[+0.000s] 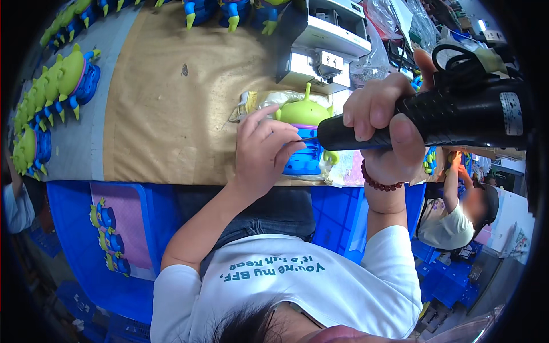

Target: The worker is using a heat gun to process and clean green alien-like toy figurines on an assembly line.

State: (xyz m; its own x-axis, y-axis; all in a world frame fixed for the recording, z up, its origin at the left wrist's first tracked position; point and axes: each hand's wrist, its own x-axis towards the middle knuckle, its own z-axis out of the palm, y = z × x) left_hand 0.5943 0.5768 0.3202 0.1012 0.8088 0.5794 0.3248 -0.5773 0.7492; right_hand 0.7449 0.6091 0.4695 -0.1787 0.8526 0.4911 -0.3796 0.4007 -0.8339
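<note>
My right hand (389,117) is wrapped round a black electric screwdriver (457,114), held nearly level with its thin bit pointing left. Below it lies a toy figure (304,117) with a green head and a blue body, on a padded, plastic-covered patch of the bench. My left hand (264,143) is at the figure's left side, with thumb and forefinger closed together beside the bit tip. Whatever is between those fingertips is too small to make out. The bit's tip is over the blue body; whether it touches is unclear.
Rows of similar toy figures (63,80) stand along the left of the brown-covered bench (166,103). A white and grey machine (326,46) stands behind the work spot. A blue bin (74,228) at lower left holds several figures. Another person (452,223) sits at the right.
</note>
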